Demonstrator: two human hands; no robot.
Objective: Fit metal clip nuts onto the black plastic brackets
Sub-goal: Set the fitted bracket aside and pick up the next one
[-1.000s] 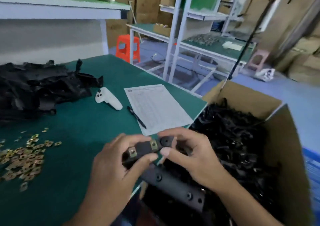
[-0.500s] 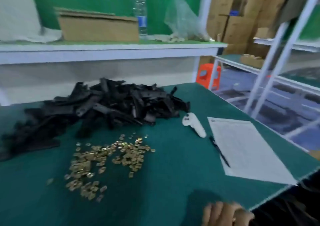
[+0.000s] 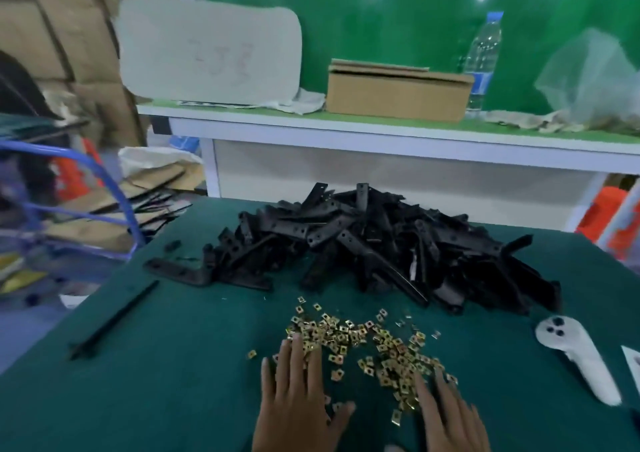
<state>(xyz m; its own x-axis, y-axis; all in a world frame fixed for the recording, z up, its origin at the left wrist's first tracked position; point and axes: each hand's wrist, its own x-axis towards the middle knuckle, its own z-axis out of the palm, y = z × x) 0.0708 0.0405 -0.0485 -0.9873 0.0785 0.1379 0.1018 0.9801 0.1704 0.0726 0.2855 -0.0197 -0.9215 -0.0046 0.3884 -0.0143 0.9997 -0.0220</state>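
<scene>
A scatter of small brass-coloured metal clip nuts (image 3: 367, 341) lies on the green table (image 3: 166, 382) in front of me. Behind it sits a big heap of black plastic brackets (image 3: 374, 244). My left hand (image 3: 301, 399) lies flat with straight fingers on the left part of the nuts. My right hand (image 3: 450, 417) lies flat, fingers spread, on the right part of the nuts. Neither hand holds anything.
A white controller (image 3: 575, 358) lies at the right, a thin black rod (image 3: 114, 320) at the left. A lone bracket (image 3: 180, 271) lies left of the heap. Behind, a shelf carries a cardboard box (image 3: 398, 91) and a water bottle (image 3: 485, 57). A blue cart (image 3: 104, 188) stands left.
My view swung left from the carton of brackets to the table. The bracket I held a second ago is out of sight; both hands now rest flat on the clip nuts.
</scene>
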